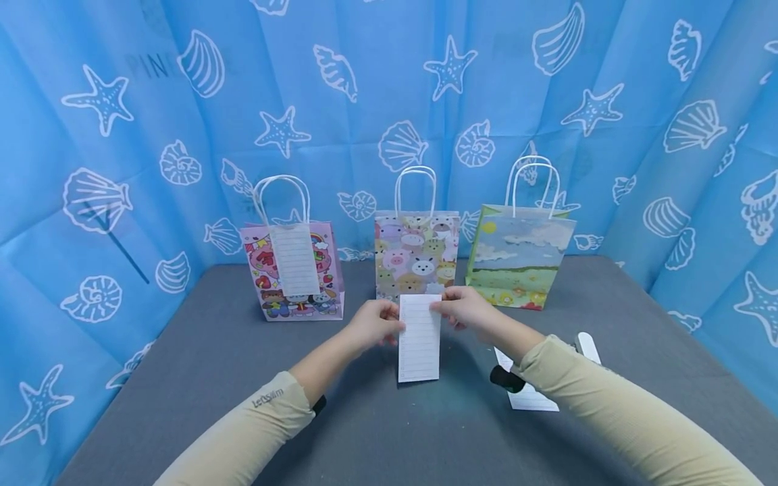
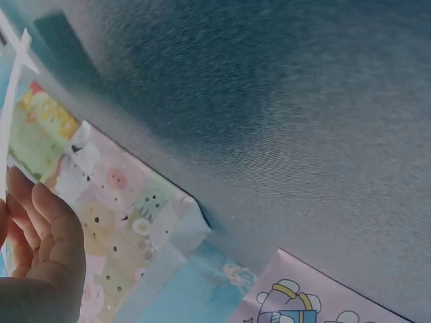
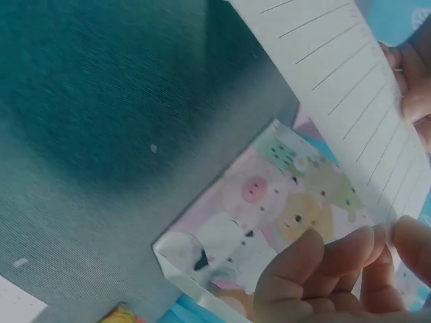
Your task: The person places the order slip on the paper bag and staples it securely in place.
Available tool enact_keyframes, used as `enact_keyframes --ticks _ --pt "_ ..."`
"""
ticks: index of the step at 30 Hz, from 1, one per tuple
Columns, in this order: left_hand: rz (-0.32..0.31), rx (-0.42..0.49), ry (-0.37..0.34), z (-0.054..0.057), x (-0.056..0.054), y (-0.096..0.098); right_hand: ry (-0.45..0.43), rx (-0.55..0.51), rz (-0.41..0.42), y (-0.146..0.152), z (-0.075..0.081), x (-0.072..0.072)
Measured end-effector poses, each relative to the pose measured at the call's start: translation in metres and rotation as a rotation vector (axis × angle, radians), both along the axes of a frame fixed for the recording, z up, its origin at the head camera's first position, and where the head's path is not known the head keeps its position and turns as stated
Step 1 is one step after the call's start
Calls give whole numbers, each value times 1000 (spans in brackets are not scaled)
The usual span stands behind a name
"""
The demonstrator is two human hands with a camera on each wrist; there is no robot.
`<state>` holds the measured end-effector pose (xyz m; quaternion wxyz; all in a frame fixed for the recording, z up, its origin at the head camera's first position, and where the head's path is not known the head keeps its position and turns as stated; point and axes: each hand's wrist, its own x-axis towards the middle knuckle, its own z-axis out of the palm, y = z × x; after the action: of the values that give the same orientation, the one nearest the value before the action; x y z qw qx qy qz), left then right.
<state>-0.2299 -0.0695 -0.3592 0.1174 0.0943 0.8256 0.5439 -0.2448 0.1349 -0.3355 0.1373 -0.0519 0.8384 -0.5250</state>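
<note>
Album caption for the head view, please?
Left hand and right hand hold a lined paper slip before an animal-print bag.

L sleeve (image 1: pixel 243 432), lower left: beige, dark lettering (image 1: pixel 267 398) nr end, sm black pc (image 1: pixel 319 405) below. R sleeve (image 1: pixel 626 398), lower right: beige, rounded black pc (image 1: pixel 507 379). L hand (image 1: pixel 373 324) + R hand (image 1: pixel 467 309) bare.

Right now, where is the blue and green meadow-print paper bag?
In the head view, the meadow-print bag stands at right, beside the pastel animal-print paper bag.
</note>
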Motion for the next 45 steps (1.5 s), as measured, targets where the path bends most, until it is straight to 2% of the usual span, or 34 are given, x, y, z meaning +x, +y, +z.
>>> enact_keyframes --ticks 8,14,20,27,39,45 --pt "35 16 31 9 -7 3 42 -45 -27 2 10 -7" --pt "62 15 52 19 -12 4 105 -71 -62 1 15 -10" --pt "89 6 65 24 -16 5 164 -86 -57 0 20 -14" --pt "109 9 67 32 -18 5 142 -126 -57 -1 28 -18" --pt "140 -30 99 39 -22 6 147 -102 -62 -3 36 -20" --pt "175 15 102 43 -25 6 145 -74 -78 -4 38 -24"
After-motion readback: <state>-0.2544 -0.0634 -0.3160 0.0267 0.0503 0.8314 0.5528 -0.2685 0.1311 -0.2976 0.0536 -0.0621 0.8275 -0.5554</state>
